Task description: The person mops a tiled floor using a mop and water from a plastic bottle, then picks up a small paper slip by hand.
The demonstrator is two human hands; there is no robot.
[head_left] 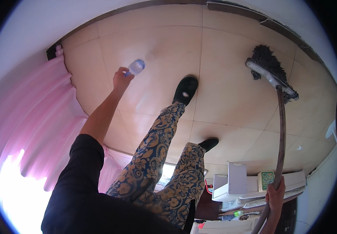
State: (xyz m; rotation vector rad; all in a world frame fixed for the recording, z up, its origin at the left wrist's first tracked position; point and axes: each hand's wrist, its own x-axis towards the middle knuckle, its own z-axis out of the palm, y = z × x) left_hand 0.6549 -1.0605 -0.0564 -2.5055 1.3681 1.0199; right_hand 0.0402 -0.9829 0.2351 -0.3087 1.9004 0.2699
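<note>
Two grasps are occupying us as we are seemingly handling the clear bottle (pixel 138 66), the left hand (pixel 122 80) gripping its narrow end over the floor (pixel 160 45), the right hand (pixel 276 194) clasping the mop handle (pixel 282 136), the next move probably calling for steadiness

Mop pole (pixel 282 132) cropped, bottle (pixel 138 67) partly covered

The mop pole runs out of view below the right hand (pixel 276 194), whose fingers hide a stretch of it. The left hand (pixel 122 79) covers part of the bottle's near end; its finer details are blurred. A white speck (pixel 299 148) toward the right edge of the floor (pixel 231 105) is too small to identify, as is a green item (pixel 238 213) beyond the near edge.
</note>
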